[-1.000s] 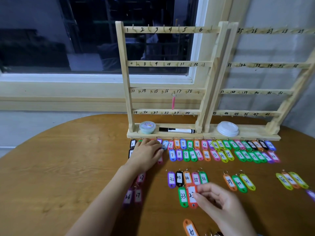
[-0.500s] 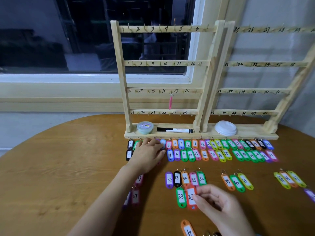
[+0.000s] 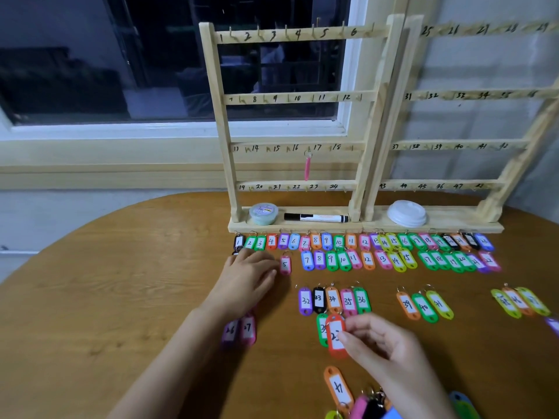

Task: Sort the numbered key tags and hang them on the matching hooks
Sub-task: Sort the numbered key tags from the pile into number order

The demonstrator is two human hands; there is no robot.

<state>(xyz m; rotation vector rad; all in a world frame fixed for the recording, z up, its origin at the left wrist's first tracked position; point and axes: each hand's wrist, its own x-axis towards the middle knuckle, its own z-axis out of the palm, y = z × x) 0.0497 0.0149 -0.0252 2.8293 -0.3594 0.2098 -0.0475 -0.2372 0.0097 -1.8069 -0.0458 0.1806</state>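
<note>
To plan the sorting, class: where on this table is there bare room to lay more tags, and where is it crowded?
Bare: the stretch of table left of the left hand, and the gap between tag 36 and tag 39. Crowded: the two tag rows along the rack base.

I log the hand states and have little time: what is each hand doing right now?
Left hand: open, lying flat on the table.
Right hand: closed, pinching the red tag.
</note>
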